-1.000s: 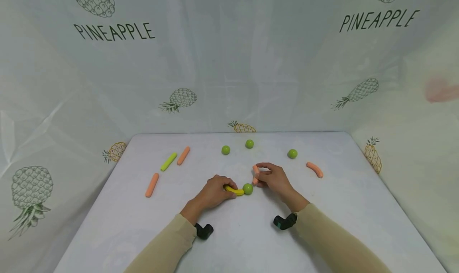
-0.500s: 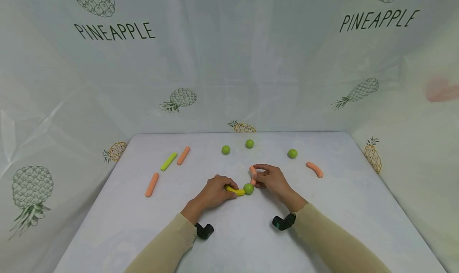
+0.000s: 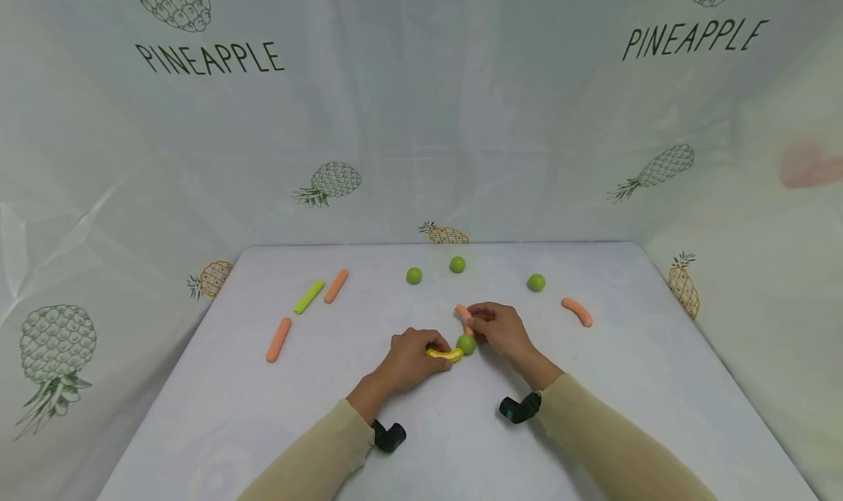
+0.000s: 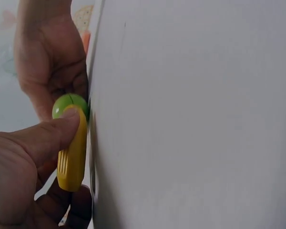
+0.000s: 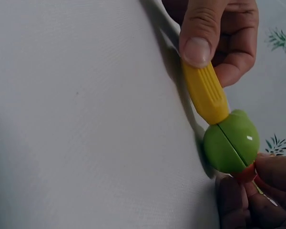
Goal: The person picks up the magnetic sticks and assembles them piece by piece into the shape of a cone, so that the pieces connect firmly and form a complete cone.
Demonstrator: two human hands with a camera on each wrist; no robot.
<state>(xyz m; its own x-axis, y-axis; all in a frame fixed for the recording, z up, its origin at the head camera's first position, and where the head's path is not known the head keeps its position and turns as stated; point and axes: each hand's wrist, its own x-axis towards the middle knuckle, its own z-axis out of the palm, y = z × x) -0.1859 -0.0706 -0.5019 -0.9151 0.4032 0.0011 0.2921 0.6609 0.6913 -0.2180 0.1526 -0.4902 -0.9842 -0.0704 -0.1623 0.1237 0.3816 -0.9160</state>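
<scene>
My left hand (image 3: 416,356) grips a curved yellow toy banana (image 3: 446,355), thumb on top in the left wrist view. The banana's far end meets a green toy ball (image 5: 233,143) that has a dark slit across it. To the right, my right hand (image 3: 506,333) pinches an orange-pink toy sausage (image 3: 463,312). The sausage's near end sits right at the ball, and its other end points away toward the back of the table. In the right wrist view most of the sausage (image 5: 245,174) is hidden behind the ball and fingers.
Toward the table's back lie several more green balls (image 3: 457,265). Another sausage (image 3: 577,312) is at the right. At the left are two orange sticks (image 3: 279,339) and a lime-green stick (image 3: 309,296). A pineapple-print sheet (image 3: 421,121) hangs behind the white table (image 3: 448,442).
My left hand has moved right with the banana, and the green ball has shifted right too. My right hand has moved slightly left, and the sausage now leans farther left at its back end.
</scene>
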